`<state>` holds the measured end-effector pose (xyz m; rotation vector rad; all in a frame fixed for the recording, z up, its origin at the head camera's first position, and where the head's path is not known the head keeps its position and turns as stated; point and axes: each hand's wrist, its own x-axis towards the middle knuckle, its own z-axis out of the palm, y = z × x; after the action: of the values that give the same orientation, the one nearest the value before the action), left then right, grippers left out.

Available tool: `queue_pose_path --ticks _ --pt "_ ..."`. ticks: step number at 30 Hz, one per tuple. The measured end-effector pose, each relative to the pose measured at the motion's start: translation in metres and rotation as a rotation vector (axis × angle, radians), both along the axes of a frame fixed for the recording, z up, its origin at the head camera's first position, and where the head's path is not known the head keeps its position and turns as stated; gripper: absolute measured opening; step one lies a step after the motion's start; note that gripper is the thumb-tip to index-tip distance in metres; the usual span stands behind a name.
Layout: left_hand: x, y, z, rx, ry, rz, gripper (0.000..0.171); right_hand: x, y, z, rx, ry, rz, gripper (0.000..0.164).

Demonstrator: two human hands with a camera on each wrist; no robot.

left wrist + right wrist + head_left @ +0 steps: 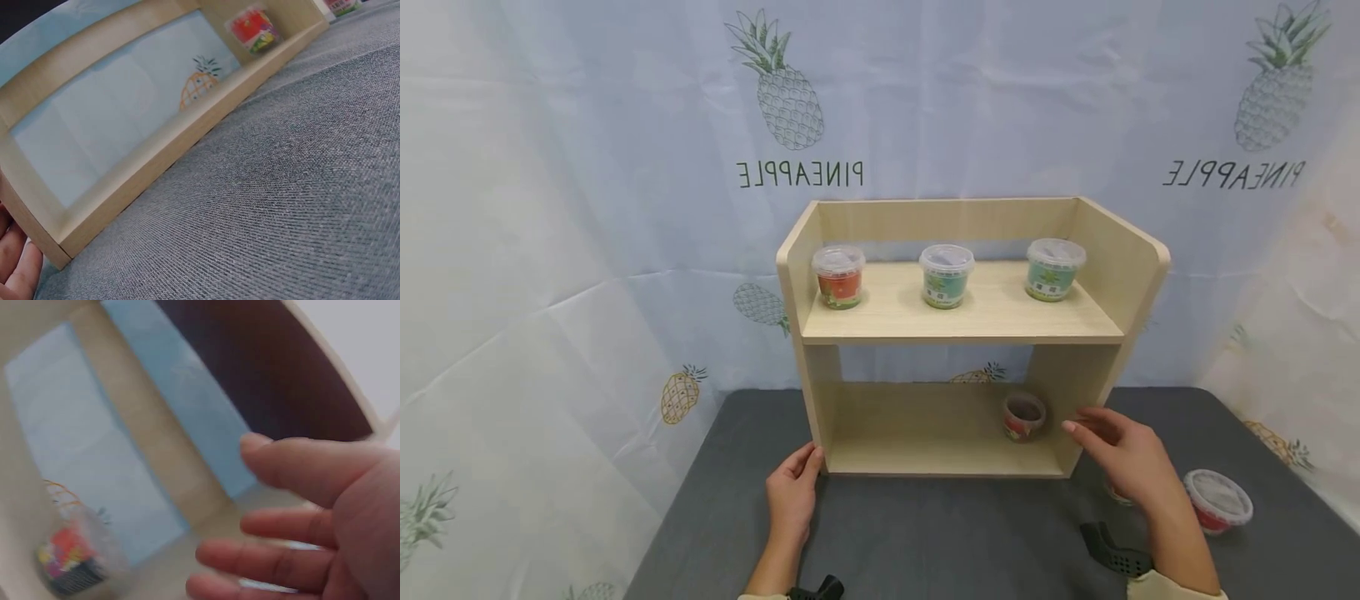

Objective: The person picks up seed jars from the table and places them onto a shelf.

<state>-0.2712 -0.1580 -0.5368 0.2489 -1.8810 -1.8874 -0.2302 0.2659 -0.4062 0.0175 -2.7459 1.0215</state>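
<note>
The shelf unit (887, 327) stands upright on the bench (962, 537), its open front towards the person, presumably so that both levels can be reached.

Left hand (793, 487): at the lower front corner of the left side panel, fingers against its outer face. The contact probably steadies the unit; whether thumb and fingers pinch the panel cannot be told.

Right hand (1123, 454): beside the right side panel, thumb and fingers spread, holding nothing. Contact with the panel cannot be confirmed.

Lower level: one red cup (1021, 425) stands near the right side panel, the side nearest the right hand; this position likely suits a short reach.

Upper level: an orange-red cup (840, 289) at left, a teal cup (947, 287) at centre and a second teal cup (1052, 282) at right. The wide gaps likely allow fingers around each cup.

Bench, right side: a lidded cup (1217, 502) lies within easy reach of the right hand, which partly hides another cup (1117, 493).
</note>
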Motion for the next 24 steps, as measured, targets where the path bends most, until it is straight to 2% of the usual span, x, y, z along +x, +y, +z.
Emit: queue_pose_path --ticks 3,7,10,13,15,17,22,24 --pt "-0.001 -0.001 0.0 0.007 -0.005 -0.003 0.038 0.005 0.009 0.004 -0.067 0.07 -0.088 0.057" --pt "-0.001 -0.002 0.002 0.024 -0.016 -0.006 0.036 0.006 0.016 0.002 -0.234 0.174 -0.289 0.052" --pt "0.007 0.0 0.013 0.018 -0.013 -0.018 0.036 0.001 0.02 -0.005 -0.315 0.271 -0.445 0.046" --pt "0.014 0.003 0.024 0.006 -0.005 -0.024 0.036 -0.005 0.025 -0.016 -0.348 0.332 -0.539 0.043" --pt "0.016 0.004 0.027 -0.002 -0.005 -0.024 0.036 -0.01 0.029 -0.024 -0.357 0.334 -0.577 0.043" --pt "0.012 0.002 0.02 -0.003 -0.004 -0.021 0.037 -0.014 0.032 -0.032 -0.364 0.31 -0.603 0.044" --pt "0.0 -0.001 0.001 0.005 -0.012 -0.013 0.04 -0.019 0.041 -0.051 -0.343 0.253 -0.6 0.05" --pt "0.0 0.0 0.0 0.004 -0.011 -0.013 0.039 -0.02 0.044 -0.056 -0.327 0.232 -0.58 0.053"
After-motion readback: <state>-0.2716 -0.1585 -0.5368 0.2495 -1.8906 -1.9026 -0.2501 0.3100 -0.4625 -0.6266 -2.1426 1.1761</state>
